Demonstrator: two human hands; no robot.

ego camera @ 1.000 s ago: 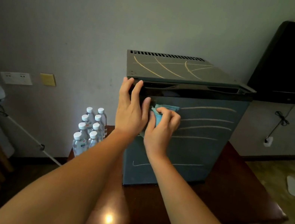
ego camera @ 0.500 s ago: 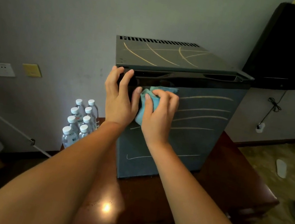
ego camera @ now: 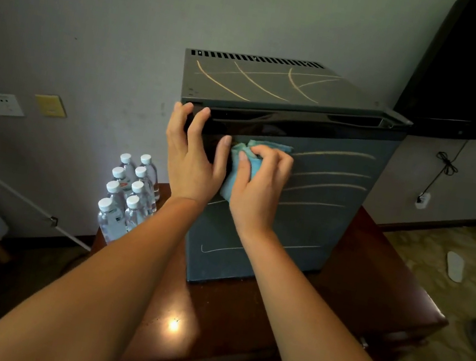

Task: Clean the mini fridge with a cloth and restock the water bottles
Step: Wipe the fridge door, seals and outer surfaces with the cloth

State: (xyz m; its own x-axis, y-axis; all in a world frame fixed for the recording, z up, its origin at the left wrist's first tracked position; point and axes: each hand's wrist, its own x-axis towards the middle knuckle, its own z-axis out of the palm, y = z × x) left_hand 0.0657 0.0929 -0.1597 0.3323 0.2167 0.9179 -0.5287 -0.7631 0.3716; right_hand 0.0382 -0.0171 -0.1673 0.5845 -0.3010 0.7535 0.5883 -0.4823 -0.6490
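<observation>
Head view: the mini fridge (ego camera: 323, 195) stands shut on the desk (ego camera: 352, 302), toward its back edge, door facing the person; the right hand (ego camera: 258, 184) presses a bunched blue cloth (ego camera: 238, 164) against the upper left part of the door, its fingers (ego camera: 269, 155) curled over the wad and gripping it; the left hand (ego camera: 193, 156) lies just beside it, thumb next to the cloth's edge, its own fingers (ego camera: 198, 119) straight and spread on the door's top left corner, holding nothing, most likely bracing the fridge; the pale streaks (ego camera: 335, 153) on the door begin right at the cloth and run away from it toward the door's right edge, their long axis roughly level, stacked one under another, with one more low on the door; so the coming stroke, as I judge it, goes sideways to the right along the streaks rather than up or down, and the right hand, already at their near ends, is the one to make it; further streaks (ego camera: 247, 85) cross the fridge's top, beyond both hands, not yet wiped; the water bottles (ego camera: 130, 190) stand clustered by the desk's back left corner, left of the fridge and nearer the left hand, not yet restocked.
</observation>
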